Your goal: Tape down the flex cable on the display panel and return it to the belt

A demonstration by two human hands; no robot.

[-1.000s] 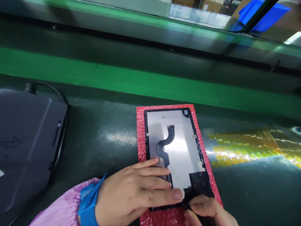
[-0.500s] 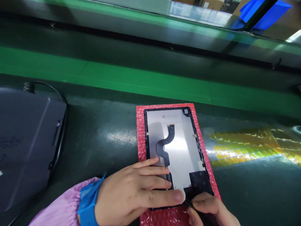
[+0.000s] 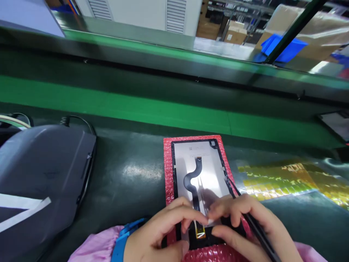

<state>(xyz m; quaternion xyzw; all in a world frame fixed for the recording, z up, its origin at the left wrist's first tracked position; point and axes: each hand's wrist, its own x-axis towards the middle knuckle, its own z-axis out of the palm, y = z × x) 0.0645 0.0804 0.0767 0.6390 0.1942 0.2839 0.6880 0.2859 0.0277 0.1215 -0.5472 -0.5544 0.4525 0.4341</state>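
Observation:
A black-framed display panel (image 3: 207,171) with a silvery back and a black S-shaped flex cable (image 3: 194,174) lies on a red bubble-wrap pad (image 3: 168,171). My left hand (image 3: 160,233) rests on the panel's near end, fingers touching the cable's lower part by a small yellow piece (image 3: 200,233). My right hand (image 3: 245,222) presses there too and holds thin black tweezers (image 3: 245,211), whose tips point up along the panel's right edge.
A dark grey case (image 3: 43,174) with a cable lies at the left. A sheet of yellow tape strips (image 3: 278,178) lies at the right. A green conveyor belt (image 3: 136,105) runs behind. Another panel (image 3: 336,123) shows at the far right edge.
The view tilted up. My right hand moved up onto the panel's near end with the tweezers now pointing away. My left fingers curled in toward the cable end.

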